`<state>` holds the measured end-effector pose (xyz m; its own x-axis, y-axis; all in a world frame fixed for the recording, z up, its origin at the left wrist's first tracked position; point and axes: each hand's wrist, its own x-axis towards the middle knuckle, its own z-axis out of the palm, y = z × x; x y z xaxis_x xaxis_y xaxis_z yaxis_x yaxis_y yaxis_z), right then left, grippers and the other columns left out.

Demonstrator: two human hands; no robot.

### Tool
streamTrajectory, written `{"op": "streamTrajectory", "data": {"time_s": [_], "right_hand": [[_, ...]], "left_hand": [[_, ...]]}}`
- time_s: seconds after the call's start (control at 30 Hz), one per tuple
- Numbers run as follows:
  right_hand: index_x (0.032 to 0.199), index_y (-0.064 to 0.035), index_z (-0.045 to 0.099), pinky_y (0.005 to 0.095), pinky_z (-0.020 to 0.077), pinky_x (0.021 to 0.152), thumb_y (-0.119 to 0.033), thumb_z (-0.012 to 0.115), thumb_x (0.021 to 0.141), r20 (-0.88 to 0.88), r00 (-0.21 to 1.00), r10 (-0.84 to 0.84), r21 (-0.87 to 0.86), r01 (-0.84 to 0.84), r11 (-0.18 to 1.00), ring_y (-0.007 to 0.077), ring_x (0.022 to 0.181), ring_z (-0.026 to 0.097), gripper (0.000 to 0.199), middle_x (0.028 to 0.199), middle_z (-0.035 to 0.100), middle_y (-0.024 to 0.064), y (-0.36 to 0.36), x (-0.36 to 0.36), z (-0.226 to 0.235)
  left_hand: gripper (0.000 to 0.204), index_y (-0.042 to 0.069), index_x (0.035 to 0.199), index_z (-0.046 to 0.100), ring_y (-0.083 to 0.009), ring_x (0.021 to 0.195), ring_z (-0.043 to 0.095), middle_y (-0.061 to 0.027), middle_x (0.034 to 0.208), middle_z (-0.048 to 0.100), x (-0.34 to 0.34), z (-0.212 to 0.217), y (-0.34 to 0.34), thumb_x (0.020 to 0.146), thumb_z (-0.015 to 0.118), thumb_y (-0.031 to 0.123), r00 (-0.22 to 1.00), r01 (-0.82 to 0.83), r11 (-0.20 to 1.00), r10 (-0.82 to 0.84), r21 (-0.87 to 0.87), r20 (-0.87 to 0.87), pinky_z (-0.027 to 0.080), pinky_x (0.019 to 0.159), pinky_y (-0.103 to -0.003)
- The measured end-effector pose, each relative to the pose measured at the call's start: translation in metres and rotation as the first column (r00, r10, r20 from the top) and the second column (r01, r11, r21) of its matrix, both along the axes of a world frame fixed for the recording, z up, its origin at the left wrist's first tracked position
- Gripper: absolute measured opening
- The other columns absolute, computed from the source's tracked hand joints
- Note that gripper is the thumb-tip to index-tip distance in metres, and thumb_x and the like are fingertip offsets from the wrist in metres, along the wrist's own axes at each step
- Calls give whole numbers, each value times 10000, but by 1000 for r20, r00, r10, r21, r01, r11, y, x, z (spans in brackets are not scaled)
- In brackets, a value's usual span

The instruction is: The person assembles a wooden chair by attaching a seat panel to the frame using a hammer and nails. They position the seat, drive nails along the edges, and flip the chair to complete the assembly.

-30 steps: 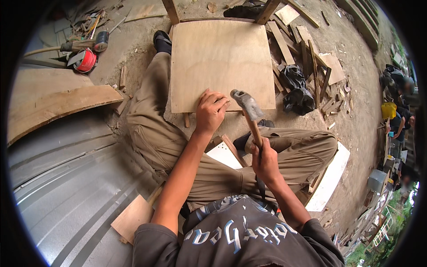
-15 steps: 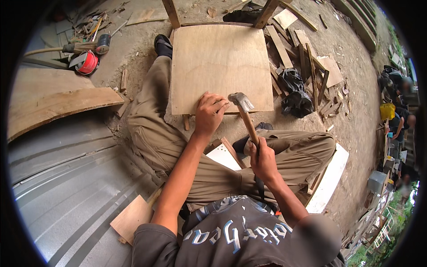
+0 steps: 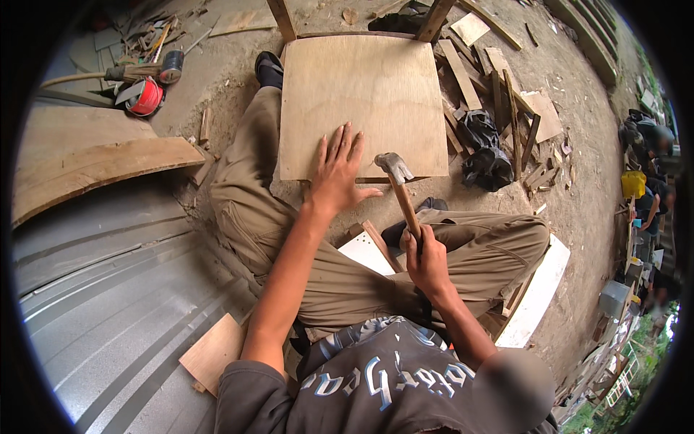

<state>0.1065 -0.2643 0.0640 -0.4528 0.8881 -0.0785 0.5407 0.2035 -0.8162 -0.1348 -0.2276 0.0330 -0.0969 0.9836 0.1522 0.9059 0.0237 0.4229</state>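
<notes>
A pale plywood panel (image 3: 361, 94) lies in front of me, with wooden legs (image 3: 283, 20) rising past its far edge. My left hand (image 3: 337, 168) rests on the panel's near edge, palm down, fingers stretched out and thumb spread to the side. Wrapped round the wooden handle of a claw hammer (image 3: 405, 197) are the fingers of my right hand (image 3: 428, 262). The hammer's metal head hangs at the near edge of the panel, just right of my left hand. Whether the head touches the wood I cannot tell.
Scrap wood strips (image 3: 459, 72) and a black plastic bag (image 3: 486, 168) lie to the right. At the left are a red bucket (image 3: 147, 98), a can (image 3: 171, 66), a curved board (image 3: 108, 172) and grey metal sheeting (image 3: 130, 318). A white board (image 3: 535, 296) sits by my right knee.
My left hand has opened from bunched fingers near the hammer head to a flat, spread hand slightly further left. The hammer has barely moved.
</notes>
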Motion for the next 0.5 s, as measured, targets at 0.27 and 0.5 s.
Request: {"op": "streamTrajectory", "data": {"time_s": [0.27,0.5], "right_hand": [[1085,12,517,365,502,594,-49,542,966,-7,1000,8,21,-7,1000,332,638,651,136,758,616,191,4,-8,19],[1105,13,502,366,508,612,0,534,943,40,998,46,-32,-44,998,331,662,661,166,765,622,182,1,-2,7]], "left_hand": [[544,54,1453,444,-294,1485,239,-151,1575,321,-29,-26,32,992,489,339,982,-176,984,174,26,72,151,1214,-503],[595,108,1529,326,-270,1497,209,-114,1611,256,-9,-38,37,991,430,341,962,-237,968,245,79,-122,71,1210,-553]]}}
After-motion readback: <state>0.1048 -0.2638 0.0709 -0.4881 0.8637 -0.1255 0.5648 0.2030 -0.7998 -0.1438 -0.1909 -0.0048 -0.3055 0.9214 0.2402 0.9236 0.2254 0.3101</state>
